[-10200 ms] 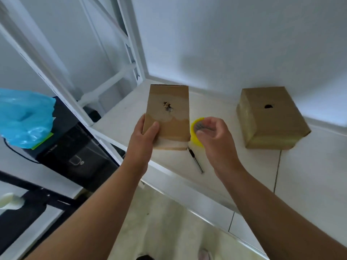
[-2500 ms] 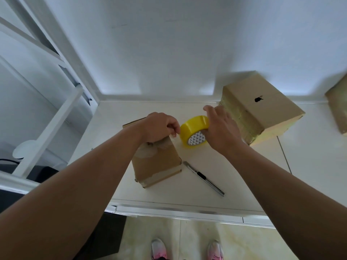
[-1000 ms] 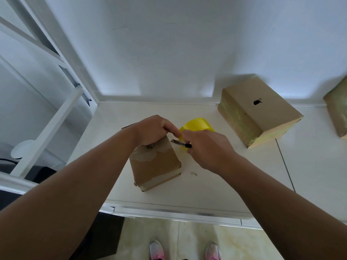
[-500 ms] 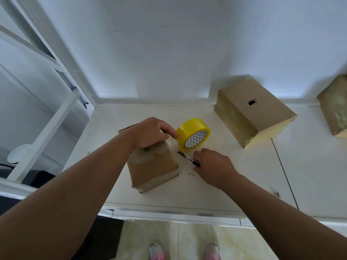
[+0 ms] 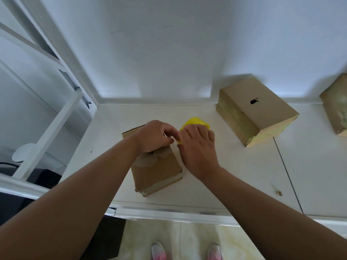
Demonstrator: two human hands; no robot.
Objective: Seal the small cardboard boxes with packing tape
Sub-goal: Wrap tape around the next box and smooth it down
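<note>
- Step in hand: taping the small box (image 5: 159, 170). It stands at the near middle of the white table (image 5: 234, 177), with both hands working at its far top edge.
- Left hand (image 5: 153, 136) rests on top of the small box. The fingers are curled tight, and the thumb tip meets the forefinger at the box's far right corner. Whether they pinch a loose end of tape or only the cardboard edge, I cannot tell.
- Right hand (image 5: 197, 147) sits just beside the box, draped over the yellow tape roll (image 5: 196, 121). Its fingers are close together and bent round the roll, which shows only as a yellow arc past the fingertips.
- The two hands' fingertips touch or nearly touch, right at the roll.
- Crinkled clear tape already lies on the box's near face, and a strip runs along its bottom edge. The top seam is hidden under the left hand.
- Judgement: this box is mid-seal, with a fresh length being started or smoothed at the top.
- The next move likely calls for the left hand to keep the box pinned while the right draws the roll away, keeping the strip taut and straight over the seam.
- A larger box (image 5: 257, 111) sits well apart at far right, and another box (image 5: 338, 109) is cut off by the frame edge. Both look wrapped already.
</note>
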